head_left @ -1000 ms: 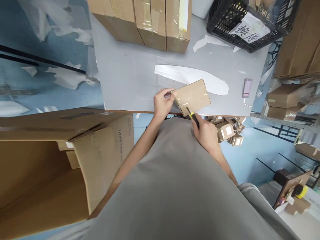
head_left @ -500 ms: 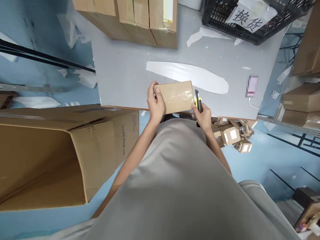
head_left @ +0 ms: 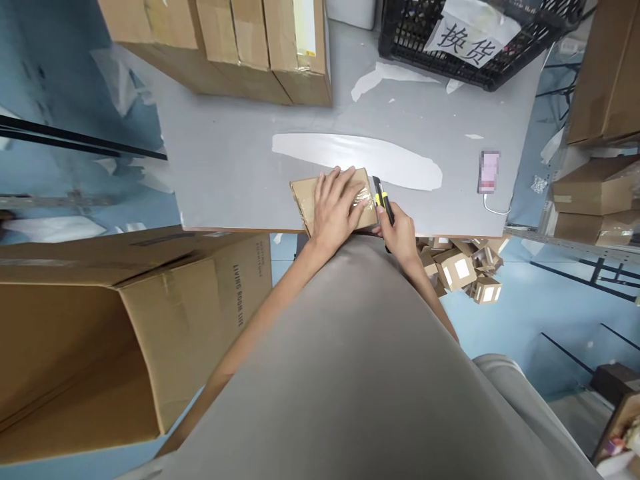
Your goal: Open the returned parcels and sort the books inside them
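A small brown cardboard box (head_left: 306, 200) with shiny clear tape at its right end lies at the front edge of the grey table (head_left: 225, 167). Spread over its top is my left hand (head_left: 334, 210), fingers apart and pressing flat on the cardboard. My right hand (head_left: 399, 230) is closed round a black and yellow box cutter (head_left: 384, 201), whose blade end points up, beside the right end of the box. Behind the box, a long white sheet (head_left: 357, 155) lies on the table.
Large taped cartons (head_left: 240, 47) stand at the back left, a black crate (head_left: 415, 50) at the back right. A phone (head_left: 489, 172) with a cable lies on the right. An open carton (head_left: 195, 327) is at lower left, small boxes (head_left: 457, 270) below the table's right side.
My left hand has gone from gripping the box's left end to lying flat on its top. The box has tilted slightly. My right hand still holds the cutter, and the view has shifted.
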A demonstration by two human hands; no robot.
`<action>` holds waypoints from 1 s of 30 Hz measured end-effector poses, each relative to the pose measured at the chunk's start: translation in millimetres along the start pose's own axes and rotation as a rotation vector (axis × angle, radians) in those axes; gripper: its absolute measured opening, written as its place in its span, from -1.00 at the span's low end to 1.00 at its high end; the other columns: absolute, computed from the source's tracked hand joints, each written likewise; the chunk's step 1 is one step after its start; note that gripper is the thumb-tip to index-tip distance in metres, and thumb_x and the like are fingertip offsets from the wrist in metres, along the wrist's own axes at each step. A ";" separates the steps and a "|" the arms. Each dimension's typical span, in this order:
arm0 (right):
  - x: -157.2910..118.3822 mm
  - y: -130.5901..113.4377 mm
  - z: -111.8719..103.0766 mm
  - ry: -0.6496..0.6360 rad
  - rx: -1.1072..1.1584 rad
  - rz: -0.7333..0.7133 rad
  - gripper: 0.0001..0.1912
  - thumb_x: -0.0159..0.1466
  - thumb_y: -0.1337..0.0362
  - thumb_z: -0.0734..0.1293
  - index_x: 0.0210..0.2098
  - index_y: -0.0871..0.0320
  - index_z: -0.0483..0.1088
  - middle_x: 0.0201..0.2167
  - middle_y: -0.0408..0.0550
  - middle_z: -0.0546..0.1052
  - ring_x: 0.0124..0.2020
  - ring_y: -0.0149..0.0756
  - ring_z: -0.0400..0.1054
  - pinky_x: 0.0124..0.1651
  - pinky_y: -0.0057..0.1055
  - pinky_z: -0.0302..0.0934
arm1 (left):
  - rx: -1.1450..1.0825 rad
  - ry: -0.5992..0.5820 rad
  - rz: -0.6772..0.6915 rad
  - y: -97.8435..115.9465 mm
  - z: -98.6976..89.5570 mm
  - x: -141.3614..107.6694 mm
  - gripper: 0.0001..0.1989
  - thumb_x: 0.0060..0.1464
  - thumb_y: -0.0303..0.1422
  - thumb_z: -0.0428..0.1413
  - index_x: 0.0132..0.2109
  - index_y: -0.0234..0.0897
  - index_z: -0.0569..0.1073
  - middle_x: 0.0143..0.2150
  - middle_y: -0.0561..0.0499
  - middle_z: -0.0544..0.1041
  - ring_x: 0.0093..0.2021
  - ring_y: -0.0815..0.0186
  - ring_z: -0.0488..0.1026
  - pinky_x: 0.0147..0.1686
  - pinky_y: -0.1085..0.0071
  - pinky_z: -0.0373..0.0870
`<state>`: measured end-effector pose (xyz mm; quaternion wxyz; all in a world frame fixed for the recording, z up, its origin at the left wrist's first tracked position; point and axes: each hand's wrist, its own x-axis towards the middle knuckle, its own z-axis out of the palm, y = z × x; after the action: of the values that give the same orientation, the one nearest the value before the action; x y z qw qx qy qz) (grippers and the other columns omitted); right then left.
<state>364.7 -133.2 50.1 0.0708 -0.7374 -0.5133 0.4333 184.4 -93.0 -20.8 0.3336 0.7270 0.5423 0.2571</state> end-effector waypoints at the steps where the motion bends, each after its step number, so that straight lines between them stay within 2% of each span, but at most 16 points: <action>1: 1.8 -3.4 -1.3 0.006 -0.026 -0.010 -0.46 0.73 0.01 0.05 0.39 0.13 0.46 -0.17 0.01 0.78 -0.06 -0.10 0.73 0.15 -0.30 0.46 | -0.001 0.013 -0.015 0.5 2.0 -0.5 -0.55 0.53 0.07 0.10 0.32 0.01 0.62 0.61 -0.10 0.46 0.71 -0.13 0.22 0.73 -0.32 -0.13; 6: -4.1 -17.4 -10.3 0.033 -0.193 -0.096 -0.43 0.72 0.11 0.03 0.54 0.16 0.35 0.17 0.18 0.75 0.17 -0.01 0.67 0.23 -0.26 0.43 | -0.017 0.048 -0.047 4.4 9.7 -2.4 -0.53 0.54 0.09 0.08 0.32 0.00 0.62 0.61 -0.13 0.46 0.71 -0.13 0.23 0.73 -0.34 -0.14; 9: -11.6 -20.6 -11.6 0.017 -0.276 -0.087 -0.40 0.70 0.16 0.02 0.60 0.19 0.28 0.25 0.22 0.71 0.20 0.04 0.65 0.23 -0.22 0.43 | -0.044 0.054 -0.051 5.3 10.9 -2.2 -0.53 0.53 0.10 0.10 0.31 0.03 0.63 0.60 -0.10 0.47 0.71 -0.12 0.23 0.73 -0.34 -0.16; 16: -14.8 -35.0 -6.4 -0.039 -0.479 0.040 -0.34 0.71 0.20 0.01 0.72 0.23 0.06 0.21 0.26 0.73 0.15 0.11 0.68 0.25 -0.13 0.45 | -0.107 0.067 -0.057 5.3 11.2 -2.0 -0.50 0.51 0.15 0.10 0.32 0.02 0.63 0.59 -0.11 0.49 0.71 -0.12 0.21 0.74 -0.31 -0.18; 23: -21.3 -68.8 -3.3 -0.072 -0.678 0.130 -0.25 0.69 0.18 0.07 0.75 0.34 -0.12 0.15 0.49 0.71 0.13 0.24 0.69 0.19 -0.01 0.53 | -0.133 0.088 -0.053 3.7 16.4 -2.6 -0.47 0.52 0.16 0.08 0.34 0.01 0.62 0.59 -0.10 0.48 0.71 -0.10 0.23 0.76 -0.29 -0.18; 27: -22.8 -71.0 -3.0 -0.079 -0.702 0.143 -0.25 0.68 0.20 0.11 0.75 0.35 -0.12 0.14 0.48 0.70 0.14 0.23 0.69 0.19 -0.02 0.52 | -0.147 0.089 -0.054 3.1 17.2 -2.3 -0.46 0.52 0.18 0.07 0.35 0.02 0.61 0.59 -0.09 0.49 0.71 -0.09 0.23 0.76 -0.25 -0.17; 30: -21.2 -70.2 -3.4 -0.069 -0.692 0.153 -0.31 0.67 0.28 0.06 0.72 0.34 -0.03 0.14 0.47 0.71 0.16 0.19 0.68 0.19 -0.05 0.52 | -0.164 0.087 -0.050 2.7 17.2 -1.9 -0.45 0.51 0.19 0.07 0.35 0.02 0.61 0.59 -0.10 0.49 0.71 -0.11 0.22 0.76 -0.26 -0.17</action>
<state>316.2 -117.0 102.8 -0.2334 -0.7389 -0.5752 0.2623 198.2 -98.9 -29.9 0.3744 0.6718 0.5513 0.3234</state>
